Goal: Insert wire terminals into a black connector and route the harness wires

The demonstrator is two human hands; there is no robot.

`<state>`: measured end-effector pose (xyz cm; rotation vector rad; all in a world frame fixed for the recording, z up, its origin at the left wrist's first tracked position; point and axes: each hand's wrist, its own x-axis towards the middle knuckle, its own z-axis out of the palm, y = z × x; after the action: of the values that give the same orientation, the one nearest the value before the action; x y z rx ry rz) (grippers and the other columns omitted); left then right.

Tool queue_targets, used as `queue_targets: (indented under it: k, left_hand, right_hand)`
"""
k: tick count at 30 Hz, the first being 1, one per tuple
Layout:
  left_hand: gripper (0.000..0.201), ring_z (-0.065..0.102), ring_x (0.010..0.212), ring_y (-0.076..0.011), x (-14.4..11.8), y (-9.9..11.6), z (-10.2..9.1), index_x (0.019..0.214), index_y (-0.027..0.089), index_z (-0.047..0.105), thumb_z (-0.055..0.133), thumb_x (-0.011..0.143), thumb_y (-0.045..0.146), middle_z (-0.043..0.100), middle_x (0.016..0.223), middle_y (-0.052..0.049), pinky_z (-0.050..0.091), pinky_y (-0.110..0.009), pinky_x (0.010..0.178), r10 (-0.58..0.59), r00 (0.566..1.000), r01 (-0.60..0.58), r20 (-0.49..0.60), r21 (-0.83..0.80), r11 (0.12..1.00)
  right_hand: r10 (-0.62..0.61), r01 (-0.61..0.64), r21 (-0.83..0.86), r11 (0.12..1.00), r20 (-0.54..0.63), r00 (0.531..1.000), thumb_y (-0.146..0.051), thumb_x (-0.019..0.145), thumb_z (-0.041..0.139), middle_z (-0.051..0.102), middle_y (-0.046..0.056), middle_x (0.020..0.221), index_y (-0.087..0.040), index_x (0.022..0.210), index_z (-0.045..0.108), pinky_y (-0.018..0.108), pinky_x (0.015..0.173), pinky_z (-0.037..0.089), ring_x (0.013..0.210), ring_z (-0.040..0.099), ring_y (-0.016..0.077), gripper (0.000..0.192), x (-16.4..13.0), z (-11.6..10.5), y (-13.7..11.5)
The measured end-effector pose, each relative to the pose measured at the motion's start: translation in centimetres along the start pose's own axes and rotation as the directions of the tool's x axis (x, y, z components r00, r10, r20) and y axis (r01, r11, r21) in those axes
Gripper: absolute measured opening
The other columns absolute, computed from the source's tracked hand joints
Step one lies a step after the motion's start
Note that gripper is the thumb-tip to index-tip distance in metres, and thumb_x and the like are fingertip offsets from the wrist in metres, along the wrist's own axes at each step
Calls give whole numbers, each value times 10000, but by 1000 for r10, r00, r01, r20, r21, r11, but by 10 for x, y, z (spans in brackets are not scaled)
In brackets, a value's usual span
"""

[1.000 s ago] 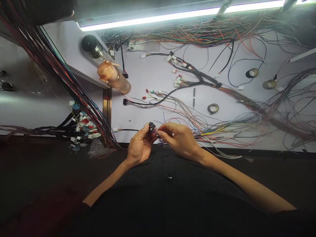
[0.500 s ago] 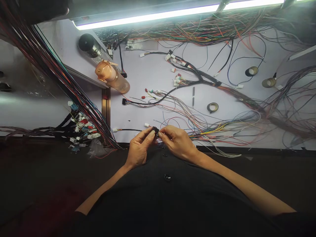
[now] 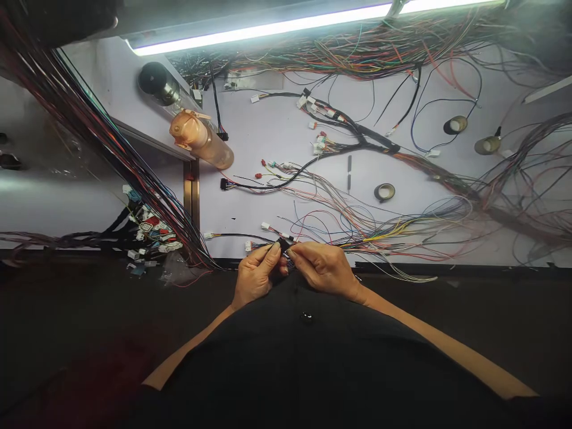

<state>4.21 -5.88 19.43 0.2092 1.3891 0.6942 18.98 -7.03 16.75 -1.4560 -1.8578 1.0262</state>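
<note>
My left hand (image 3: 255, 275) and my right hand (image 3: 322, 268) meet at the near edge of the white bench (image 3: 277, 137). Both pinch a small black connector (image 3: 283, 244) between their fingertips. Thin red and dark wires run from the connector under my right fingers toward the loose wire bundle (image 3: 393, 229) on the right. Two small white connectors (image 3: 257, 237) lie on the bench just left of my fingertips.
A copper-coloured bottle (image 3: 201, 142) and a black cylinder (image 3: 154, 83) lie at the back left. A tape roll (image 3: 385, 192), a black pen (image 3: 349, 165) and a taped harness (image 3: 357, 134) sit mid-bench. Hanging cable bundles (image 3: 102, 137) and coloured connectors (image 3: 152, 229) crowd the left.
Both hands have drawn closer to my body and lowered, the connector now nearer the bench edge. The white connectors, hidden before, show beside my left fingers.
</note>
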Motion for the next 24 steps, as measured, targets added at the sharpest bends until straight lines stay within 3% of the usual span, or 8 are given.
queue_targets:
  k: [5, 8, 10, 13, 15, 20, 22, 24]
  left_hand:
    - [330, 569, 617, -104, 3, 7, -4, 900, 153, 723, 799, 660, 367, 642, 718, -25, 485, -216, 620, 88, 980, -109, 176, 113, 988]
    - [472, 609, 771, -137, 0, 20, -6, 1117, 204, 683, 801, 662, 248, 678, 909, -52, 489, -229, 729, 179, 941, -250, 287, 231, 940]
    - [533, 617, 848, -164, -3, 29, -8, 1176, 227, 658, 790, 661, 181, 680, 947, -55, 486, -254, 795, 161, 913, -291, 376, 320, 902]
    - [494, 614, 960, -208, -6, 39, -11, 1129, 208, 689, 777, 651, 121, 675, 1019, -83, 471, -284, 875, 86, 870, -300, 485, 384, 873]
    - [447, 615, 978, -218, -6, 41, -13, 1060, 194, 717, 788, 628, 107, 670, 1039, -95, 471, -279, 877, 104, 842, -341, 530, 373, 863]
    - [472, 623, 840, -197, -2, 37, -16, 1025, 198, 718, 832, 572, 131, 680, 939, -84, 486, -266, 750, 149, 767, -483, 625, 408, 774]
    - [372, 604, 715, -169, -4, 30, -14, 951, 175, 727, 823, 592, 159, 674, 823, -76, 469, -252, 649, 152, 792, -443, 591, 386, 809]
    - [264, 555, 605, -127, -9, 20, -10, 873, 160, 723, 804, 626, 206, 648, 724, -59, 422, -229, 562, 205, 850, -382, 485, 298, 875]
  right_hand:
    - [-12, 13, 33, 999, -43, 999, -252, 942, 451, 694, 23, 760, -190, 871, 646, 208, 643, 439, 674, 621, 109, 216, -2, -5, 0]
    - [-61, 65, 102, 993, -43, 997, -237, 933, 464, 706, 46, 816, -185, 918, 645, 213, 654, 462, 713, 644, 119, 188, -4, -9, 1]
    - [-65, 67, 132, 989, -25, 998, -247, 932, 468, 705, 56, 825, -185, 927, 643, 219, 653, 471, 719, 646, 127, 185, -6, -12, 2]
    - [-58, 51, 152, 987, 41, 997, -276, 944, 456, 672, 44, 746, -182, 906, 639, 219, 603, 453, 652, 610, 119, 209, -10, -16, 2]
    - [-72, 60, 163, 985, 73, 995, -280, 951, 447, 645, 28, 706, -182, 886, 633, 213, 569, 428, 615, 577, 108, 220, -11, -19, 1]
    - [-144, 124, 201, 972, 88, 986, -235, 948, 456, 583, -5, 642, -186, 892, 622, 212, 530, 384, 560, 507, 92, 181, -10, -22, -1]
    - [-170, 148, 239, 960, 72, 983, -228, 946, 457, 571, -14, 633, -200, 929, 620, 214, 535, 390, 559, 503, 93, 166, -10, -22, -1]
    - [-175, 154, 283, 947, 51, 983, -219, 945, 456, 566, -23, 627, -214, 952, 616, 214, 535, 394, 552, 502, 91, 160, -12, -21, -2]
